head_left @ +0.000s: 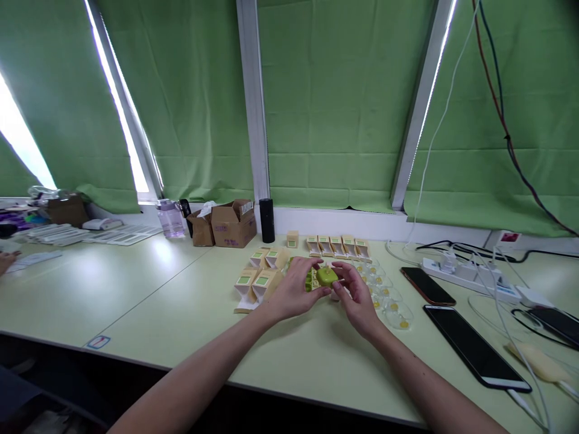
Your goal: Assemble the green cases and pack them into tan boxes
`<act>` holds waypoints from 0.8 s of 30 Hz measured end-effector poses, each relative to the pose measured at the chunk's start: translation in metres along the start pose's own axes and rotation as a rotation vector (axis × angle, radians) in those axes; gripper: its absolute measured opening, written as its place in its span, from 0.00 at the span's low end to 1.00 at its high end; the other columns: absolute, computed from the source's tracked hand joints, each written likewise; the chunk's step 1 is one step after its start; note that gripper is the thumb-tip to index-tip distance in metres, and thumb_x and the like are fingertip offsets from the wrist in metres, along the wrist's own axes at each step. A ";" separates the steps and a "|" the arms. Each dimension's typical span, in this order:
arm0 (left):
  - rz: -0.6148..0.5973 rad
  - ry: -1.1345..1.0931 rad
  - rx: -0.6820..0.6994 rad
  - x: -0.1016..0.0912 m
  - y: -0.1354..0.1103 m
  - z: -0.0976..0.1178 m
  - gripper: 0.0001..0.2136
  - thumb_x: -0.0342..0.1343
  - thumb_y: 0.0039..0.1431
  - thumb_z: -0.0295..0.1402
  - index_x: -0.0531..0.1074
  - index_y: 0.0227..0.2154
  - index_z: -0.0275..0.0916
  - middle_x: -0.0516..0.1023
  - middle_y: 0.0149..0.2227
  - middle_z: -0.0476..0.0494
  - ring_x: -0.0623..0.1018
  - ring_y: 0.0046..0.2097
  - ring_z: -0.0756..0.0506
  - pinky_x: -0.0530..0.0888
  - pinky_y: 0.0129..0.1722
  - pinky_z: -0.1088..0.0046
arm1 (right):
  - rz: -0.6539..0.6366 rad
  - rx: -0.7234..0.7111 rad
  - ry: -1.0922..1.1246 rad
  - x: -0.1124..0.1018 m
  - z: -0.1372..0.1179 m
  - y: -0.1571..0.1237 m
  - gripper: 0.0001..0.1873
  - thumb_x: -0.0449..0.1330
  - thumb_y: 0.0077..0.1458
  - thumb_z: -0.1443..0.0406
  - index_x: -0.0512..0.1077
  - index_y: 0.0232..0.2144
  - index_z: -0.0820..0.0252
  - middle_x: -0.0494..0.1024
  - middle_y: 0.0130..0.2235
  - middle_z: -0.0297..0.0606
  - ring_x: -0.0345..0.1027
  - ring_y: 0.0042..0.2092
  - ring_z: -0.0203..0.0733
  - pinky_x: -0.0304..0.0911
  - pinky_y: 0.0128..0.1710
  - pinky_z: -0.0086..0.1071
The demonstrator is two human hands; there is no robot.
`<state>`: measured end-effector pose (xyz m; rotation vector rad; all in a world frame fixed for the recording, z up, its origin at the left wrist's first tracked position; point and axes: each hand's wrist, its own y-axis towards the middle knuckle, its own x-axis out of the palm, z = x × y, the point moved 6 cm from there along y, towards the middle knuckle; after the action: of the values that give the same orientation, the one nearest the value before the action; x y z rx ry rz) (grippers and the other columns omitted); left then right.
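Over the table, a small rounded green object (326, 276) with a thin nub on top is between my two hands. My left hand (296, 288) curves around its left side, thumb below and fingers above. My right hand (357, 301) closes on its right side with thumb and fingertips. Behind my left hand lie more small green pieces (309, 281), partly hidden. Left of that hand stand several open cardboard boxes (246, 283) with green squares on them. Beside my right hand are several clear plastic shells (398, 316) with yellow spots.
A row of small boxes (337, 247) and a single box (292, 239) stand farther back. Behind are a brown carton (233, 226), a black cylinder (266, 220) and a bottle (170, 218). Phones (474, 346), a power strip (470, 278) and cables lie right. Another person's hand (6, 260) shows far left.
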<state>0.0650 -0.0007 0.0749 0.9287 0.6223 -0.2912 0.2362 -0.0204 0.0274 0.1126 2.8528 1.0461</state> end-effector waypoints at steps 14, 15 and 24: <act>0.032 -0.269 -0.088 0.028 0.000 -0.026 0.21 0.72 0.59 0.33 0.78 0.55 0.45 0.81 0.53 0.39 0.82 0.51 0.40 0.81 0.52 0.58 | 0.089 0.010 -0.077 -0.010 0.006 0.002 0.25 0.67 0.64 0.51 0.70 0.57 0.53 0.80 0.48 0.43 0.75 0.43 0.46 0.74 0.41 0.40; 0.027 -0.329 -0.124 0.031 -0.002 -0.030 0.22 0.73 0.58 0.32 0.78 0.55 0.45 0.81 0.53 0.39 0.82 0.51 0.40 0.82 0.52 0.59 | 0.077 0.000 -0.086 -0.010 0.005 0.003 0.24 0.67 0.65 0.52 0.70 0.57 0.53 0.81 0.47 0.43 0.75 0.43 0.46 0.74 0.42 0.40; 0.077 -0.745 -0.325 0.032 -0.004 -0.052 0.26 0.76 0.48 0.28 0.78 0.52 0.38 0.83 0.49 0.37 0.83 0.47 0.43 0.82 0.45 0.65 | 0.207 -0.087 -0.410 -0.036 -0.006 0.014 0.09 0.59 0.68 0.60 0.77 0.44 0.54 0.83 0.46 0.43 0.73 0.45 0.51 0.70 0.45 0.46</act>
<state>0.0691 0.0407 0.0292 0.4715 -0.0575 -0.4222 0.2718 -0.0175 0.0431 0.5563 2.4594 1.0379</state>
